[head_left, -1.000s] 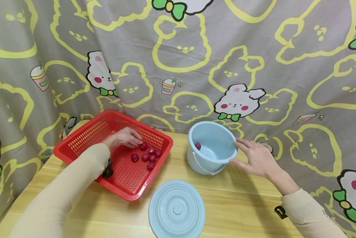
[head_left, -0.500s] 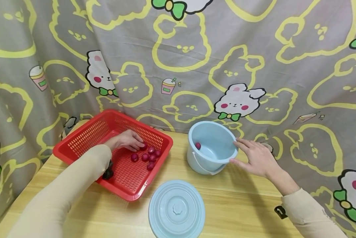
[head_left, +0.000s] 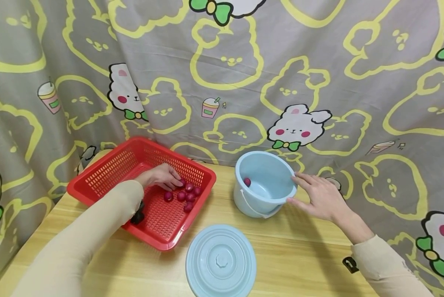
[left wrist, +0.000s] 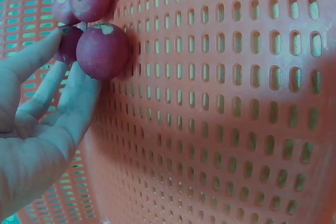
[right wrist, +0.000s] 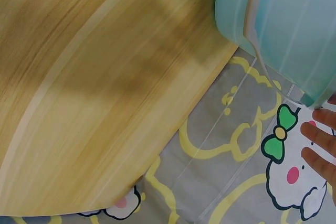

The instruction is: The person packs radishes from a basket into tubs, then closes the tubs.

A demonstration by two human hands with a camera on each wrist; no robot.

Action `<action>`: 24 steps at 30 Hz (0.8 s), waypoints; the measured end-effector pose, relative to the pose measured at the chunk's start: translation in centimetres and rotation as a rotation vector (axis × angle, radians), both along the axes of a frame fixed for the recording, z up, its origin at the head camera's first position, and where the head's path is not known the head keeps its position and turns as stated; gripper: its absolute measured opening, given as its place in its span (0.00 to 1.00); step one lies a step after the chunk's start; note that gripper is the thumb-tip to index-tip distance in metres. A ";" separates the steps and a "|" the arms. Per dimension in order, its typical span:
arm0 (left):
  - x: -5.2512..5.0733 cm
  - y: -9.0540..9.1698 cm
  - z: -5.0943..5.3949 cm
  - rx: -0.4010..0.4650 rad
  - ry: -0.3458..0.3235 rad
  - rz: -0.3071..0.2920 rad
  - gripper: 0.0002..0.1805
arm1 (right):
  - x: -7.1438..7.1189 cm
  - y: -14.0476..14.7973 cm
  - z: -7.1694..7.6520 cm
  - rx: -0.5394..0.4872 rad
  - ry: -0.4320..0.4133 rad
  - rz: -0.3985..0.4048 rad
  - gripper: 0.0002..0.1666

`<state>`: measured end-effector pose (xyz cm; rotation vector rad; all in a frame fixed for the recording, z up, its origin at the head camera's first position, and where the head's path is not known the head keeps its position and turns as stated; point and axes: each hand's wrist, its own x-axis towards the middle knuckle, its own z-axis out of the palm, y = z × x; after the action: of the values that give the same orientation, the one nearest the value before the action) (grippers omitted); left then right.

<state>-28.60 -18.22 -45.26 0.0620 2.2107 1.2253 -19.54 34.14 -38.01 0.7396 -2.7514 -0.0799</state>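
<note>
My left hand point(head_left: 164, 176) is inside a red perforated plastic basket point(head_left: 95, 181). Between its thumb and fingers it pinches a small round radish point(left wrist: 68, 44), partly covered by the fingertips. Another radish point(left wrist: 104, 51) lies right against the fingers in the left wrist view. Several more radishes point(head_left: 189, 197) are grouped at the basket's right end. To the right stands a light blue bucket point(head_left: 257, 204) with one radish point(head_left: 247, 182) inside. My right hand point(head_left: 320, 196) touches the bucket's right rim with its fingertips and thumb, the fingers fairly straight.
A round light blue lid point(head_left: 221, 262) lies flat on the wooden table point(head_left: 296, 247), in front of the basket and bucket. The bucket's thin handle point(right wrist: 252, 35) hangs down its side. A patterned grey curtain point(head_left: 240, 49) hangs behind the table.
My left hand has shifted slightly to the right in the basket, and its fingertips have closed on a radish there. The right hand and the bucket have stayed still.
</note>
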 end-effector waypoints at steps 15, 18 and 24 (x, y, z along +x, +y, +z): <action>0.1 0.1 0.1 -0.031 0.032 -0.013 0.20 | 0.0 0.0 0.0 0.000 -0.009 -0.004 0.45; 0.0 0.1 0.2 -0.038 0.043 -0.021 0.20 | 0.0 0.0 0.0 0.000 -0.010 -0.002 0.45; 0.0 -0.1 0.4 -0.044 0.058 -0.049 0.20 | 0.0 0.0 0.1 0.002 -0.014 0.003 0.45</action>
<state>-28.62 -18.35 -44.87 0.1352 2.2714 1.1611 -19.51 34.13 -37.91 0.7473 -2.7640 -0.0764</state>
